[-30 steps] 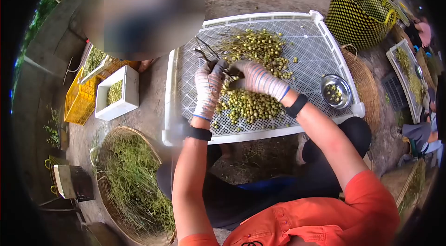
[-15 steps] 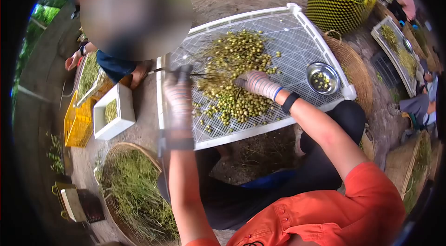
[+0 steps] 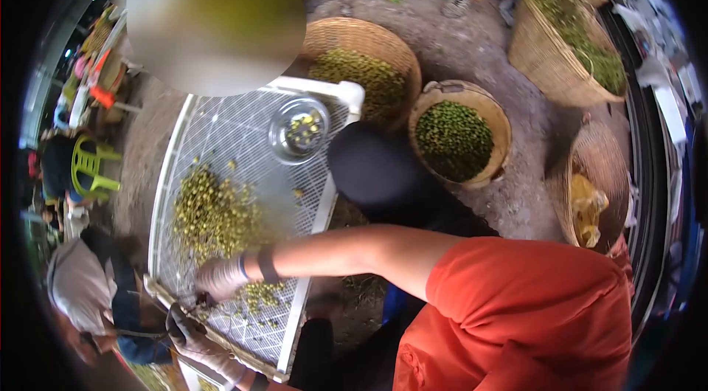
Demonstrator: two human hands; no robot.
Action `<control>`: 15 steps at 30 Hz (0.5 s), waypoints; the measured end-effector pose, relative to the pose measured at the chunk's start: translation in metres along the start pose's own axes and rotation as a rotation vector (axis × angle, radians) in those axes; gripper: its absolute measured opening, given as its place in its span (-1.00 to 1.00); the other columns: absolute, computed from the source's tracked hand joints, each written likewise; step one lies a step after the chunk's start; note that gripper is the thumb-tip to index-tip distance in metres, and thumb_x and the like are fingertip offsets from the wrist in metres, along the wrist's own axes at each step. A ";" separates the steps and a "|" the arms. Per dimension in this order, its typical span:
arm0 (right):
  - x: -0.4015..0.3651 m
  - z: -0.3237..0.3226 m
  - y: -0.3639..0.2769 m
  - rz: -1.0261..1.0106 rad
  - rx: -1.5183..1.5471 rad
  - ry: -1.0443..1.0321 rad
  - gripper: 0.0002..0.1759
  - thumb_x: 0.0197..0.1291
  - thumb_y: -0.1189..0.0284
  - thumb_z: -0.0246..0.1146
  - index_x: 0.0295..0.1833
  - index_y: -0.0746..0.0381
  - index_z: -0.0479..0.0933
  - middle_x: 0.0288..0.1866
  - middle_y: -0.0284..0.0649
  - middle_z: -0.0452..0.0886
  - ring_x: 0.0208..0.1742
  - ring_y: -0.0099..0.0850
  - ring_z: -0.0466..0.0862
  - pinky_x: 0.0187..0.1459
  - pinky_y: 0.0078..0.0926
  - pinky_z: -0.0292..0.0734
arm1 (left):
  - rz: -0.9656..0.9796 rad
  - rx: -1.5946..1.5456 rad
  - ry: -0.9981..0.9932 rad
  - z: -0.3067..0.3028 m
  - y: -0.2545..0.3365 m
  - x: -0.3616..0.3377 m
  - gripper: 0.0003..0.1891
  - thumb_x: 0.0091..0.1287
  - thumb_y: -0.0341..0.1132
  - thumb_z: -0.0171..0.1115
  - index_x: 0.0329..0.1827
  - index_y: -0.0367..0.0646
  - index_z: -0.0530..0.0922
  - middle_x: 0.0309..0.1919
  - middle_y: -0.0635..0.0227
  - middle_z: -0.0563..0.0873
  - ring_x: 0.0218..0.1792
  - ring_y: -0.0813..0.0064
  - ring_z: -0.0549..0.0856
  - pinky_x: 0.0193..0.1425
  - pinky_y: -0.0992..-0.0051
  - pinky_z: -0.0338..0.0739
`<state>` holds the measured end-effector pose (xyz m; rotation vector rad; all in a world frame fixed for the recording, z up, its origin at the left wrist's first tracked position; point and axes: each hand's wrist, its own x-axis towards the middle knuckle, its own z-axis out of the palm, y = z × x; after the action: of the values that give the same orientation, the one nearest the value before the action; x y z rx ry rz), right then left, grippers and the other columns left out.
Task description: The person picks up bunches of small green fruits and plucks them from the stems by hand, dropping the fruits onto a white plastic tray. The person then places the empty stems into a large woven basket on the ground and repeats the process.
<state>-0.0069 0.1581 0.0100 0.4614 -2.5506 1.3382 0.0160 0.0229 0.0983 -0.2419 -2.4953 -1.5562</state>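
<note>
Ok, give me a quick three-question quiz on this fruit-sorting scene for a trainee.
1. True or false: the small round metal bowl stands on the white perforated plastic tray.
2. The darker green fruit lies in: A a round woven basket, B a blue bucket, C a cardboard box.
3. Fill in: the right hand, by the pile of small yellow-green fruits, wears a striped ____.
Key: 1 true; 2 A; 3 glove.
</note>
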 end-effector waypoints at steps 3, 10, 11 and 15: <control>-0.015 0.004 -0.002 -0.044 -0.157 -0.004 -0.85 -0.13 0.37 0.26 -0.46 0.22 0.62 -0.46 -0.12 0.64 -0.37 -0.15 0.64 -0.34 -0.31 0.53 | 0.056 -0.009 -0.064 0.012 -0.034 0.011 -0.61 0.24 -0.19 0.22 0.04 -0.27 0.54 -0.20 0.35 0.61 -0.34 0.59 0.44 -0.28 0.58 0.30; -0.012 0.003 0.009 -0.021 -0.463 -0.113 -0.85 -0.18 0.33 0.24 -0.47 0.12 0.67 -0.39 -0.20 0.68 -0.32 -0.24 0.67 -0.34 -0.28 0.54 | 0.215 0.126 -0.259 0.029 -0.056 0.013 -0.59 0.25 -0.21 0.19 0.05 -0.35 0.51 -0.27 0.23 0.65 -0.42 0.42 0.56 -0.39 0.53 0.45; -0.010 0.006 0.013 -0.003 -0.413 -0.091 -0.84 -0.17 0.32 0.24 -0.46 0.11 0.67 -0.38 -0.20 0.68 -0.31 -0.25 0.67 -0.33 -0.28 0.54 | 0.237 0.171 -0.246 0.035 -0.052 0.007 -0.58 0.25 -0.22 0.19 0.06 -0.36 0.50 -0.28 0.21 0.65 -0.42 0.40 0.56 -0.39 0.51 0.45; -0.014 -0.007 0.014 0.030 -0.407 -0.078 -0.80 -0.11 0.26 0.23 -0.41 0.09 0.69 -0.33 -0.22 0.69 -0.25 -0.26 0.67 -0.28 -0.31 0.55 | 0.345 0.298 -0.230 0.044 -0.029 -0.008 -0.55 0.24 -0.22 0.20 0.09 -0.38 0.45 -0.29 0.12 0.64 -0.44 0.31 0.57 -0.39 0.43 0.46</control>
<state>0.0013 0.1745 -0.0016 0.4011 -2.8034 0.7868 0.0140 0.0494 0.0520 -0.7943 -2.6297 -1.0607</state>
